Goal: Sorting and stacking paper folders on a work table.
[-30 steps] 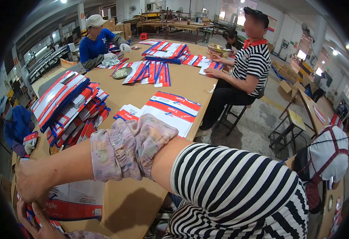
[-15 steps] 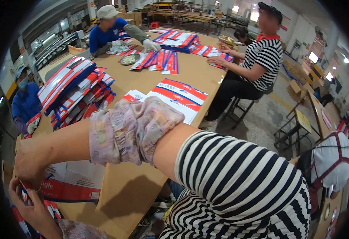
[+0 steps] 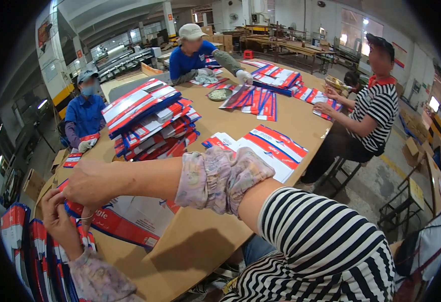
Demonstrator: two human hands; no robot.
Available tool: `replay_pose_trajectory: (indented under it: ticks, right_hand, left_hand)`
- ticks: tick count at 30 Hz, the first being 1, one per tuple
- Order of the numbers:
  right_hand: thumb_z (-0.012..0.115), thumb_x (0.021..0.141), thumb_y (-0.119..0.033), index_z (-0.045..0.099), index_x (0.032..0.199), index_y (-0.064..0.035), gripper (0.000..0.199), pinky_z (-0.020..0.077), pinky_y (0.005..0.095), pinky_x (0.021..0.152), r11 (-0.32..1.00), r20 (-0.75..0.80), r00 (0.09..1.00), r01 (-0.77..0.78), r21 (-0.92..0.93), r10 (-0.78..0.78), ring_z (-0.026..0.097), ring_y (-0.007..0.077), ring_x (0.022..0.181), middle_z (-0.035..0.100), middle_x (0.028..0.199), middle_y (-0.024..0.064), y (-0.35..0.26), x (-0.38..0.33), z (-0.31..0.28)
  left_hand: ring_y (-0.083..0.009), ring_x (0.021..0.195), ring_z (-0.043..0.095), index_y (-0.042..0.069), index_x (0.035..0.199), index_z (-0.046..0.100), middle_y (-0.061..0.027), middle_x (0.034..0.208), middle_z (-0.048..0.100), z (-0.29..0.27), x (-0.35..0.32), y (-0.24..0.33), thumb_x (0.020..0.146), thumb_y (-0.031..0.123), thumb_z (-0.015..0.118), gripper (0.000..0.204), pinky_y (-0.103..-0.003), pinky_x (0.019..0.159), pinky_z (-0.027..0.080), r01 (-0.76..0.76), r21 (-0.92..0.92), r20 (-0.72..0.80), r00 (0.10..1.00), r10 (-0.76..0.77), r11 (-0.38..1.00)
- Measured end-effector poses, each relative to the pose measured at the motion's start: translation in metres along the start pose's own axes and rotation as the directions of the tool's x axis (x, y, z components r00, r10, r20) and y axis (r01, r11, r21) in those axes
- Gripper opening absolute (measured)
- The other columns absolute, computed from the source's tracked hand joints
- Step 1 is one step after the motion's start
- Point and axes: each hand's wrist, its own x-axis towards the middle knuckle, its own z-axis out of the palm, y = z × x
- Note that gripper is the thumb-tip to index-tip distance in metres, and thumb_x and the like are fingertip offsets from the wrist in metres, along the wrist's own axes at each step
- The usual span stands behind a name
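My right arm reaches across to the left, and my right hand [image 3: 93, 183] bends down at the wrist with its fingers closed and mostly hidden. Just below and left of it, my left hand [image 3: 62, 219] has curled fingers close against it. What either hand holds, if anything, cannot be made out. Under and beside the hands lies a large flat printed bag [image 3: 139, 214] in white, red and blue. Lower left, several folded red, white and blue bags [image 3: 38, 241] stand in a row, partly behind my left forearm.
A tall uneven pile of bags [image 3: 147, 108] rises beyond my arm. More flat bags [image 3: 271, 146] lie on the brown table [image 3: 220, 118] near its right edge. Co-workers sit left [image 3: 83, 113], far side [image 3: 193, 58] and right [image 3: 374, 100]. A round dish [image 3: 219, 94] holds small pale pieces.
The view has swung left, so table and people sit further right in the picture. My hands remain close together. The far co-worker's gloved hand now raises a bag's edge.
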Motion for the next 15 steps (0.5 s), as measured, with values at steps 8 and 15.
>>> replay_pose_trajectory:
  ticks: [8, 15]
  right_hand:
    - [0.073, 0.054, -0.066, 0.064, 0.073, -0.0001, 0.069, 0.0484, 0.0378, 0.056, 1.0, 0.053, 0.999, -0.011, 0.0, 0.011, 0.065, 0.0299, 0.065, 0.064, 0.067, 0.016, 0.015, 0.006, -0.001]
    - [0.076, 0.061, -0.041, 0.064, 0.074, -0.0012, 0.044, 0.0495, 0.0398, 0.061, 0.999, 0.024, 1.0, -0.018, 0.035, 0.017, 0.064, 0.0314, 0.067, 0.063, 0.067, 0.0169, 0.009, 0.014, 0.008]
  left_hand:
    - [-0.0123, 0.09, 0.057, 0.001, 0.102, 0.058, -0.0054, 0.096, 0.061, 0.02, -0.038, -0.03, 0.097, 0.026, 0.041, 0.031, -0.025, 0.078, 0.044, 0.494, -0.674, 0.22, 0.844, -0.489, 0.549]
    - [-0.0179, 0.102, 0.059, -0.002, 0.117, 0.052, -0.0119, 0.112, 0.059, 0.036, -0.036, 0.026, 0.091, 0.022, 0.058, 0.036, -0.027, 0.085, 0.048, 0.456, -0.66, 0.086, 0.835, -0.543, 0.597]
